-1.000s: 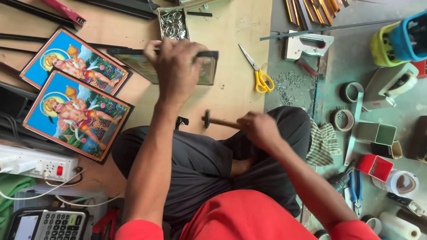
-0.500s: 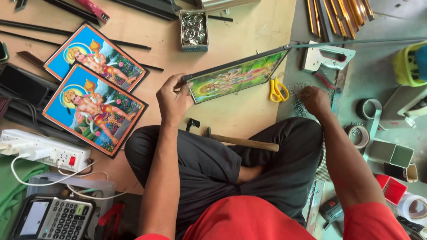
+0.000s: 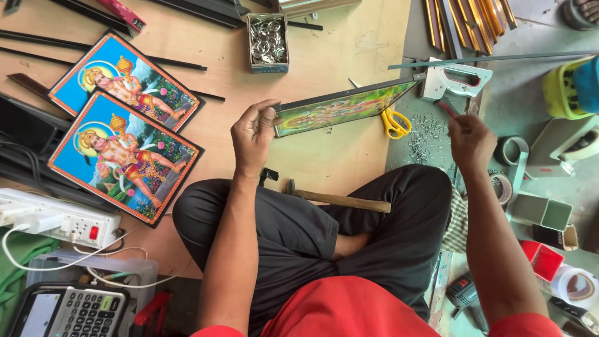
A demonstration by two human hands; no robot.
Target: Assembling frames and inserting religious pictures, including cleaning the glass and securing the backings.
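The framed picture [image 3: 340, 107] is being held tilted on edge above the board by the left hand [image 3: 253, 134], fingers closed on its corner. Something small, possibly a nail, is being pinched in the right hand [image 3: 469, 138]; the frame should be kept steadied.

hammer [image 3: 340, 200] on lap | scissors [image 3: 395, 122] behind framed picture [image 3: 340, 109] | staple gun [image 3: 454, 81] right

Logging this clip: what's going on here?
A person sits cross-legged on a board. The left hand holds a framed picture up on edge. The right hand pinches something small above scattered staples. A hammer lies by the legs; two framed pictures lie to the left.
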